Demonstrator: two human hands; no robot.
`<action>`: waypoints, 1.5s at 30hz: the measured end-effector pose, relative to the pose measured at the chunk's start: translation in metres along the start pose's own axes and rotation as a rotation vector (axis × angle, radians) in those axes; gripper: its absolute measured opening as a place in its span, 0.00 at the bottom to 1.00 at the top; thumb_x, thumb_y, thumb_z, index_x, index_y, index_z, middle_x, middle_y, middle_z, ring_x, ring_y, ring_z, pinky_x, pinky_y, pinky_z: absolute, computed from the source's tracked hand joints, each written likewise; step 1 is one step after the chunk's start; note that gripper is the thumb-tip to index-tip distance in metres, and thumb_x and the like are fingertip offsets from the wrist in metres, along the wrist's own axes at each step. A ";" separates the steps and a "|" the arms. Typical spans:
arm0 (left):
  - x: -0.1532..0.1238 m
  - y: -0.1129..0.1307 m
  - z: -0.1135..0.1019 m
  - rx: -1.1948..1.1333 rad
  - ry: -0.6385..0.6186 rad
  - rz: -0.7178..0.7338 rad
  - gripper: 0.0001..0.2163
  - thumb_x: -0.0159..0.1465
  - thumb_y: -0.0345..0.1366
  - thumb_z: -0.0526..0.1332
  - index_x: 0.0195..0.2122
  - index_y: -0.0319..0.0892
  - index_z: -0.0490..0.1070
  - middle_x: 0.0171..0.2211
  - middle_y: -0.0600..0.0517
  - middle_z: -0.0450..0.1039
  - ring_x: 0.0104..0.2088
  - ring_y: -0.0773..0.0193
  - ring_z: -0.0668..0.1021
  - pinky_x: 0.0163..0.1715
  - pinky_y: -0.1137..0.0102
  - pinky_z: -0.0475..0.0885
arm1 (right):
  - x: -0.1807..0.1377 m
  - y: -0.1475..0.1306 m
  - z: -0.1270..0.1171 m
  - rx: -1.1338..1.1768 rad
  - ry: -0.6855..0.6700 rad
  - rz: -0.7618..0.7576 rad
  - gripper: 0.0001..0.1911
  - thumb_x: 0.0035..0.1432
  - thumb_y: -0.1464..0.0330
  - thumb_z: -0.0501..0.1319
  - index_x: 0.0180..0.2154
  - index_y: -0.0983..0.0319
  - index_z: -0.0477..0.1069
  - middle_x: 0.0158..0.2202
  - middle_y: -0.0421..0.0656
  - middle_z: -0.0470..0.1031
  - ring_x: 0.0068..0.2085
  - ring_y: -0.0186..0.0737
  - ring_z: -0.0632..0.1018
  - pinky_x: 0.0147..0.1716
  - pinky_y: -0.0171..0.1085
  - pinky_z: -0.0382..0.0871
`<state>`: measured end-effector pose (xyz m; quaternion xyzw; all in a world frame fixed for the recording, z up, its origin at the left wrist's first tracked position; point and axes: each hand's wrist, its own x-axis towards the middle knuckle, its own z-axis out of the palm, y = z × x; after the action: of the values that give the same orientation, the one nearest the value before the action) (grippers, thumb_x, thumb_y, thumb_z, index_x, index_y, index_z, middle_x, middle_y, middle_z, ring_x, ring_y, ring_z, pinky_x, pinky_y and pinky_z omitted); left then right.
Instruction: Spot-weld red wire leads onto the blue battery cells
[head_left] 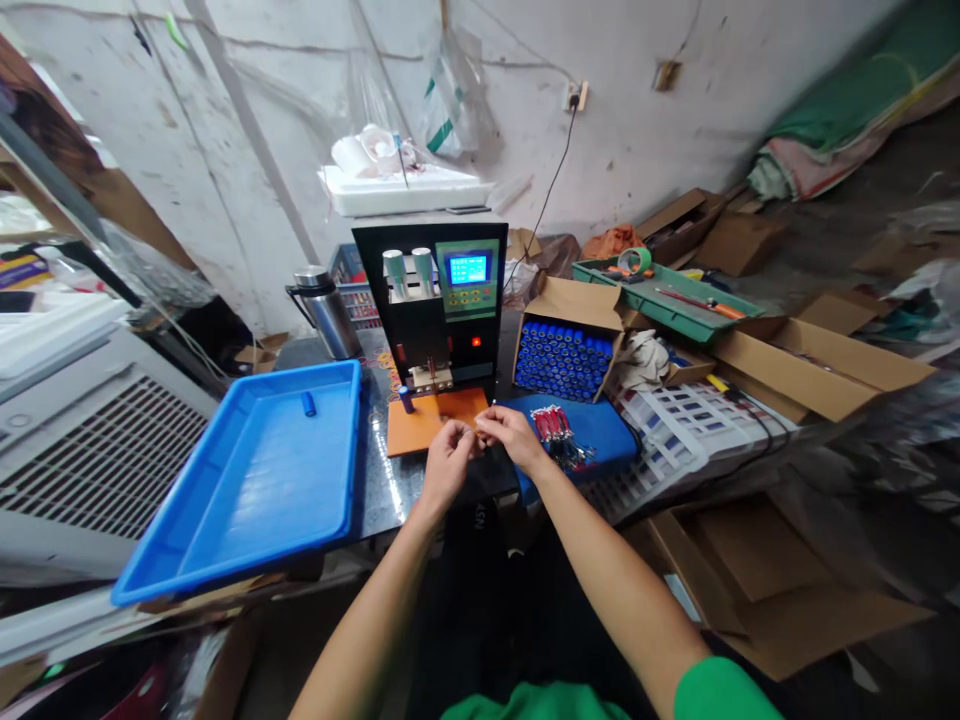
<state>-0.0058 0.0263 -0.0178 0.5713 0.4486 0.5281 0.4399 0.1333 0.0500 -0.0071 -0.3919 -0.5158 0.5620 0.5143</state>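
Observation:
My left hand (447,462) and my right hand (511,436) meet in front of a black spot-welding machine (435,310). Both are pinched together on a small thin piece I cannot make out. They hover over the front edge of an orange pad (420,420) at the machine's foot. One blue cylindrical cell (406,399) stands upright on that pad, just left of the hands. A bundle of red-wired parts (556,428) lies on a blue cloth (600,425) right of my right hand. A cardboard box of blue cells (561,358) stands behind it.
A big blue plastic tray (225,520) at left holds a single blue cell (309,404). A steel flask (328,310) stands behind it. A green tool tray (664,300), open cardboard boxes (810,370) and a white grid sheet (675,420) crowd the right. An air cooler (82,440) is far left.

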 end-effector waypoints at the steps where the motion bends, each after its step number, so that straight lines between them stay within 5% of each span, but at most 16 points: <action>1: 0.001 0.000 -0.003 0.012 -0.007 -0.008 0.12 0.62 0.45 0.58 0.29 0.43 0.64 0.24 0.54 0.72 0.25 0.67 0.73 0.28 0.71 0.69 | -0.001 0.000 0.002 -0.008 -0.025 -0.008 0.13 0.48 0.58 0.67 0.27 0.61 0.73 0.24 0.38 0.72 0.27 0.34 0.72 0.27 0.32 0.65; 6: -0.002 -0.003 -0.015 0.134 0.011 0.010 0.11 0.63 0.44 0.57 0.28 0.43 0.64 0.24 0.54 0.70 0.25 0.67 0.72 0.28 0.71 0.68 | -0.002 0.007 0.008 -0.041 -0.002 -0.025 0.13 0.47 0.58 0.68 0.24 0.61 0.73 0.21 0.38 0.71 0.24 0.33 0.69 0.25 0.33 0.63; 11: 0.013 -0.007 -0.049 0.434 0.569 0.183 0.10 0.61 0.41 0.61 0.40 0.41 0.69 0.37 0.49 0.73 0.35 0.63 0.75 0.37 0.68 0.71 | -0.002 0.017 0.001 -0.007 0.130 0.001 0.13 0.47 0.58 0.67 0.26 0.62 0.73 0.19 0.38 0.70 0.22 0.32 0.69 0.23 0.32 0.61; 13: 0.028 -0.009 -0.065 0.496 0.680 0.174 0.17 0.58 0.40 0.64 0.47 0.40 0.69 0.44 0.44 0.73 0.41 0.59 0.76 0.43 0.65 0.71 | -0.003 0.018 -0.001 0.021 0.159 0.008 0.14 0.46 0.58 0.67 0.26 0.62 0.72 0.19 0.37 0.69 0.22 0.32 0.68 0.22 0.32 0.61; 17: 0.053 -0.014 -0.079 0.486 0.480 0.099 0.15 0.58 0.38 0.63 0.46 0.39 0.72 0.40 0.45 0.77 0.39 0.58 0.78 0.43 0.63 0.73 | -0.004 0.019 -0.002 0.037 0.181 0.024 0.14 0.46 0.58 0.67 0.25 0.63 0.72 0.19 0.37 0.69 0.22 0.31 0.68 0.22 0.31 0.61; 23: 0.050 -0.022 -0.053 0.315 0.146 0.133 0.10 0.61 0.41 0.59 0.36 0.40 0.73 0.33 0.50 0.77 0.34 0.62 0.78 0.36 0.69 0.73 | -0.001 0.022 -0.002 0.045 0.217 0.024 0.13 0.47 0.59 0.66 0.25 0.62 0.71 0.19 0.37 0.69 0.22 0.31 0.68 0.22 0.31 0.61; 35: 0.041 -0.034 -0.043 0.250 0.175 0.062 0.18 0.63 0.44 0.59 0.50 0.39 0.71 0.42 0.46 0.79 0.39 0.61 0.80 0.43 0.65 0.74 | 0.045 0.016 0.030 -0.034 0.178 -0.073 0.09 0.50 0.62 0.65 0.25 0.61 0.72 0.21 0.37 0.70 0.25 0.33 0.69 0.25 0.32 0.62; 45: 0.037 -0.030 -0.042 0.373 0.228 0.085 0.15 0.65 0.40 0.58 0.50 0.42 0.74 0.38 0.49 0.80 0.38 0.60 0.80 0.42 0.66 0.74 | 0.072 0.025 0.047 -0.141 0.161 -0.108 0.07 0.49 0.66 0.63 0.23 0.61 0.72 0.23 0.38 0.73 0.28 0.36 0.71 0.27 0.32 0.62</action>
<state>-0.0473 0.0704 -0.0375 0.5980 0.5607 0.5152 0.2502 0.0713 0.1136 -0.0177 -0.4426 -0.5314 0.4625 0.5548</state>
